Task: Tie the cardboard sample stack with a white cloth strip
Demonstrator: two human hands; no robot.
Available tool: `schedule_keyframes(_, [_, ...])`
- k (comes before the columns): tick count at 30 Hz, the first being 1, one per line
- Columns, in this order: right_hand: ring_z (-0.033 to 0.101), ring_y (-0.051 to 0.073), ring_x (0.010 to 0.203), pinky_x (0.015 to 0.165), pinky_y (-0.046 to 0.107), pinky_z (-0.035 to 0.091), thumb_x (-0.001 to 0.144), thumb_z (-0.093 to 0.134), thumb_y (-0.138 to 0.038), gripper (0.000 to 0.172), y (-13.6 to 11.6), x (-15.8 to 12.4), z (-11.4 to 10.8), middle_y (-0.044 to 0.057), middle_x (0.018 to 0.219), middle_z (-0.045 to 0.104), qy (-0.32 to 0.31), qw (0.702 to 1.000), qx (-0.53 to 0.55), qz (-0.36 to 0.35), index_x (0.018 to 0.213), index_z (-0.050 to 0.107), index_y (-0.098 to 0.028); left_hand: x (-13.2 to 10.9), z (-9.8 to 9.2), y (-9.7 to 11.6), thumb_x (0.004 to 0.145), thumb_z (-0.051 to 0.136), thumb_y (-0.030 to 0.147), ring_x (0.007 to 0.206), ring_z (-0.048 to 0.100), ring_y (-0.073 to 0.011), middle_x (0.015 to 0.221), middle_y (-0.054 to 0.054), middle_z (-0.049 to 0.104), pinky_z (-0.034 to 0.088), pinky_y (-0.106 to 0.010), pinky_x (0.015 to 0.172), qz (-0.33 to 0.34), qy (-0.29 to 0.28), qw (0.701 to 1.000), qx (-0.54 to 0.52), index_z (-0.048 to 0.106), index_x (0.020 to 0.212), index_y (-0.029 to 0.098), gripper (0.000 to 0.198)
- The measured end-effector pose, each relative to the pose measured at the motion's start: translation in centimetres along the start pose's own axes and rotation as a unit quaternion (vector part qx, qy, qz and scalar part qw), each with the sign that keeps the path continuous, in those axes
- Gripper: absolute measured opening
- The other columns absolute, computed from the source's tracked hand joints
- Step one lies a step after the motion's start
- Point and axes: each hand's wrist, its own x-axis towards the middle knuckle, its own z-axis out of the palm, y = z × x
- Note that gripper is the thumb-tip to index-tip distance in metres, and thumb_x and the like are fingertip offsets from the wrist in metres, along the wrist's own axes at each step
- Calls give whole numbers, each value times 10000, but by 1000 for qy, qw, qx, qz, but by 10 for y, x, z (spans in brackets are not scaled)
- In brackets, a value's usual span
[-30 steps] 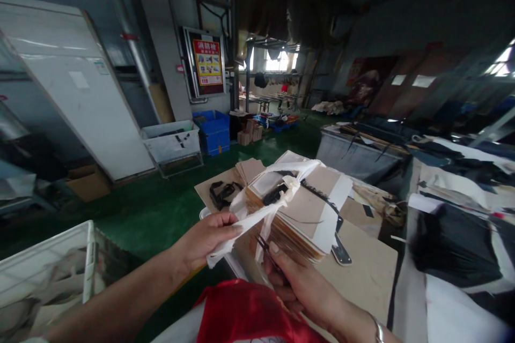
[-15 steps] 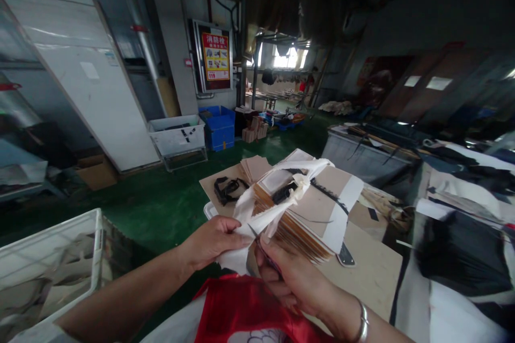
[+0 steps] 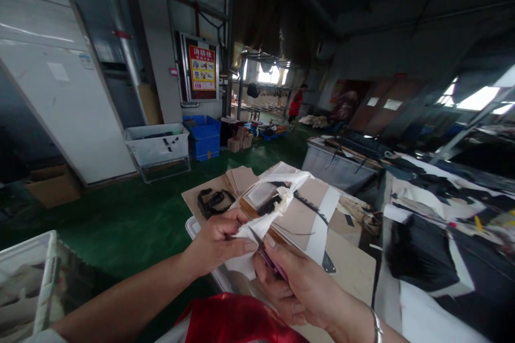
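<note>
A bundle of brown cardboard pieces [image 3: 300, 211], tied with a white cloth strip [image 3: 281, 201] knotted on top, lies on the table in front of me. My left hand [image 3: 219, 238] pinches the loose ends of that strip just left of the bundle. My right hand [image 3: 298, 286] is closed on small scissors [image 3: 263, 252] with pinkish handles, the blades pointing up into the strip beside my left fingers. A silver bracelet [image 3: 376, 327] sits on my right wrist.
Red fabric [image 3: 237, 321] lies below my hands. Black straps [image 3: 213, 201] and another cardboard stack [image 3: 241, 177] sit on a board behind. A white crate [image 3: 24, 273] stands at left, black and white cloth [image 3: 434, 246] at right. Bins [image 3: 159, 144] and a person in red [image 3: 296, 103] are farther back.
My hands have drawn together: the right hand rose with the scissors to the strip held by my left hand. The camera view shifted slightly.
</note>
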Motion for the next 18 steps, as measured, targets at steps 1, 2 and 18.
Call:
schedule_keyframes(1, [100, 22, 305, 270, 153, 95, 794, 476, -778, 562, 0, -3, -2, -135, 428, 230, 1, 1000, -1, -3, 751, 428, -219, 3, 0, 2, 788, 715, 480, 885, 607, -192, 985, -108, 655, 481, -276, 795, 24, -8, 1000, 18, 728, 669, 137, 363])
schedule_keyframes(2, [94, 22, 306, 266, 154, 84, 785, 478, -788, 572, -1, -5, -3, -136, 428, 224, 1, 1000, 1, -6, 749, 421, -220, 7, 0, 3, 803, 704, 462, 991, 607, -221, 1109, -127, 647, 469, -299, 884, 47, -22, 998, 36, 726, 672, 140, 349])
schedule_keyframes(18, [106, 14, 317, 278, 128, 118, 837, 580, -648, 465, 33, -23, -21, -128, 454, 256, -6, 954, 271, -125, 773, 453, -205, 78, 13, 1, 868, 505, 628, 697, 537, -145, 738, -22, 611, 421, -199, 631, -9, -366, 927, 78, 670, 838, 123, 533])
